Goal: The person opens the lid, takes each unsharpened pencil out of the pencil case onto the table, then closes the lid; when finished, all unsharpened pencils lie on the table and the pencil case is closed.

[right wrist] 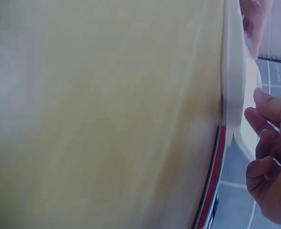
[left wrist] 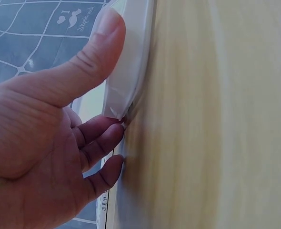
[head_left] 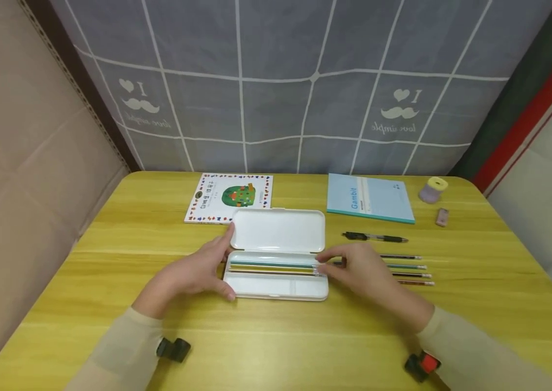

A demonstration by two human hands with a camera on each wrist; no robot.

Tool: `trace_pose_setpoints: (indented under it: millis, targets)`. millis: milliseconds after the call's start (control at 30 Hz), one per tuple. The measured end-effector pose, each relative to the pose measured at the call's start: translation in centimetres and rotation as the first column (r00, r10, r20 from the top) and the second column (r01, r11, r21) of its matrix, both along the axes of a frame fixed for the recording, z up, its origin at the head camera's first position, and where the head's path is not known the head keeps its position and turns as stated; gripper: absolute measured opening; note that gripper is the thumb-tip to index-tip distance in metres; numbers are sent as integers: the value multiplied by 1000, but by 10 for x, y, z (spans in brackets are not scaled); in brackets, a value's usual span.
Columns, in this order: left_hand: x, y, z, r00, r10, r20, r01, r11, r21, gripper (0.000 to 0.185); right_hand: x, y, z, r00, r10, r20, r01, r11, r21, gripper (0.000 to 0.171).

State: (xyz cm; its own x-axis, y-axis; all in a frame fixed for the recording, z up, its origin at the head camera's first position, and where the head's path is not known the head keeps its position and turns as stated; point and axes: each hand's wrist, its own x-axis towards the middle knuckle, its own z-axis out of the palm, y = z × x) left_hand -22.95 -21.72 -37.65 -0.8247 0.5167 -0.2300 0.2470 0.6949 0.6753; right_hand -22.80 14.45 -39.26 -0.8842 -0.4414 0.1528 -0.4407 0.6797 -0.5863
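Fingers (head_left: 224,255) of left hand (head_left: 192,274) grip open white plastic pencil case (head_left: 278,255), frame centre; right hand (head_left: 361,269) pinches pencils (head_left: 271,266) inside. Yellow wooden desk (head_left: 276,336): bare foreground, grey grid curtain (head_left: 276,81) behind far edge.

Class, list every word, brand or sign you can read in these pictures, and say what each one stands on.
"Gambit": on the blue notebook.
"I", a heart, a moustache, "love simple": on the grey curtain, printed twice.
Picture book: title too small to read.
Pencils, pen, white case: no legible text.
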Motion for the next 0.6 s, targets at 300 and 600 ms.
trace_pose_setpoints:
  millis: [300, 600]
  targets:
    - [-1, 1, -4, 1000, 5, -4, -5, 1000, -10, 151, -6, -31, 0, 999, 31, 20, -34, 992, 123, 23]
    - [-1, 1, -3, 1000, 13, 8, -13, 1000, -13, 151, -7, -49, 3, 998, -9, 59, -2, 983, 184, 20]
